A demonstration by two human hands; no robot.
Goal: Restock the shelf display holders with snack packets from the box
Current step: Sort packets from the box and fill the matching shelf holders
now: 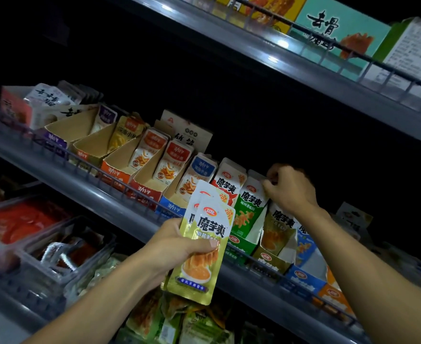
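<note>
Currently: left hand grips small stack of yellow-green snack packets, upright, in front of mid shelf rail. Right hand, fingers curled, pinches top of green packet in its cardboard display holder; grip detail prob. partly hidden. Neighbouring holders approx. half full.

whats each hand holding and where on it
The left hand grips yellow packets around their middle, thumb across the front. The right hand pinches the top edge of the packets in the olive holder.
</note>
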